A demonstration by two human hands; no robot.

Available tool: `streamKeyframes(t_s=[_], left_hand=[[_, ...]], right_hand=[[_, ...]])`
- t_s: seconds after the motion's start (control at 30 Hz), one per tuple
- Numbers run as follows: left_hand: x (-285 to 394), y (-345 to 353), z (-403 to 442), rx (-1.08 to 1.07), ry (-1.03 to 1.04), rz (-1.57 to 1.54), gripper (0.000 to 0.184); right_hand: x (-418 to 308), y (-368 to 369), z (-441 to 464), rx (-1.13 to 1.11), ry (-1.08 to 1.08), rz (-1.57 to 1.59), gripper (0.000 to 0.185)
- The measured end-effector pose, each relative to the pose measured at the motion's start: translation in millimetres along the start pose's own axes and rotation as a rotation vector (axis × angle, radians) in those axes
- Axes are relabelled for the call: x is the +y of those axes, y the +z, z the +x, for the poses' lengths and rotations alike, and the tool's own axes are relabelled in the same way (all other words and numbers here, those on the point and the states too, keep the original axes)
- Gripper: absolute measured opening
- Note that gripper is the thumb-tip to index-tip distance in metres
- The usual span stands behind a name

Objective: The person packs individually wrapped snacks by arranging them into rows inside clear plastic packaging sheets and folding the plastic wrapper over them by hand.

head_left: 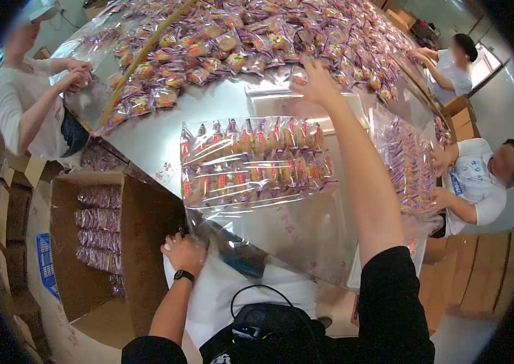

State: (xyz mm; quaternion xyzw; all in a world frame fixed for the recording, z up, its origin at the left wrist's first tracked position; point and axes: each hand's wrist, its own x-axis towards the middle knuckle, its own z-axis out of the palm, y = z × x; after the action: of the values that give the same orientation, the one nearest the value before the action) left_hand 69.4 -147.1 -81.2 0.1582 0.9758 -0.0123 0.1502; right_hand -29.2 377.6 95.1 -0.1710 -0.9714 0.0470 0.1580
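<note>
My right hand (316,82) reaches forward over the table to the near edge of a big heap of wrapped snacks (226,42), its fingers apart above a metal tray (266,106). My left hand (185,252) is low beside the cardboard box, near the table's front corner, with fingers spread and nothing seen in it. Between the two lies a clear plastic bag (257,203) holding two rows of wrapped snacks (245,142). The bag's empty part spreads toward me over the table edge.
An open cardboard box (130,236) with stacked packs (98,236) stands at the left, beside a blue crate (45,264). One person stands at the left; two are at the right, one touching another filled bag (405,164). Cartons (481,273) stand at the lower right.
</note>
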Motion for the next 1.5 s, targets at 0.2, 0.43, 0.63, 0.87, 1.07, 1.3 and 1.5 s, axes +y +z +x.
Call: streamKeyframes(t_s=[0.2,0.43,0.63,0.87,1.07,1.3,1.5], left_hand=[[6,7,11,0.089,0.036,0.003,0.047],[-3,33,17,0.177,0.135,0.03,0.042],[-8,33,18,-0.131,0.1,0.002,0.063],[0,24,15,-0.029,0.128,0.032,0.058],[16,10,10,0.183,0.209,0.014,0.03],[21,21,6,0.156,0.211,0.092,0.036],[10,22,11,0.057,0.189,-0.014,0.036]], right_hand=[[-76,2,84,0.048,-0.024,0.082,0.109],[-97,76,136,-0.126,0.022,-0.082,0.123],[-73,120,148,-0.026,0.005,-0.215,0.098],[-52,126,124,0.028,-0.007,-0.153,0.059],[-44,87,99,-0.163,0.011,-0.148,0.043],[8,32,98,0.236,-0.306,-0.314,0.066],[0,24,106,0.507,-0.071,-0.069,0.047]])
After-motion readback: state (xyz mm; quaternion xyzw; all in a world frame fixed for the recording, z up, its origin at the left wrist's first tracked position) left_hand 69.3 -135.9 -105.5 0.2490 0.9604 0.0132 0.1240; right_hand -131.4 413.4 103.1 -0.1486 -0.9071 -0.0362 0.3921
